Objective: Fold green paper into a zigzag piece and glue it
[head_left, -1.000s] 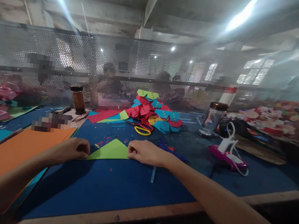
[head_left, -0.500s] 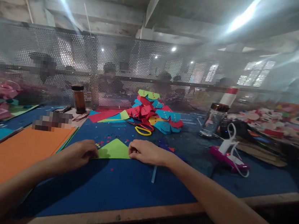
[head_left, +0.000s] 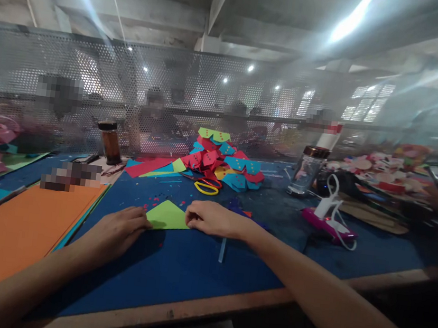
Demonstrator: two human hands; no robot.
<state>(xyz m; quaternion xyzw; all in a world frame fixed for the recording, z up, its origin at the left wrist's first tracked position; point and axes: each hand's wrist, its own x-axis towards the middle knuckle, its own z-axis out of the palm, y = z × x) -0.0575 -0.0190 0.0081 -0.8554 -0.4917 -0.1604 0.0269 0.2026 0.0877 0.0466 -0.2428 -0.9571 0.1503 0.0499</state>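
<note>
A light green folded paper triangle [head_left: 167, 215] lies flat on the blue table mat [head_left: 174, 270]. My left hand [head_left: 118, 232] presses its fingers on the triangle's left corner, fingers curled down over the edge. My right hand [head_left: 212, 218] pinches the triangle's right corner with fingers closed. Both forearms reach in from the near edge.
Orange paper sheets [head_left: 10, 237] lie at left. Behind the triangle are yellow-handled scissors [head_left: 206, 187], a pile of red, blue and green folded pieces [head_left: 223, 162], a brown jar [head_left: 110, 143], a clear jar [head_left: 307, 169] and a pink-based device with white cable [head_left: 330, 217]. A perforated metal screen [head_left: 211, 99] stands behind.
My left hand has slid right along the triangle's bottom edge, covering more of its left side. The right hand stays on the right corner.
</note>
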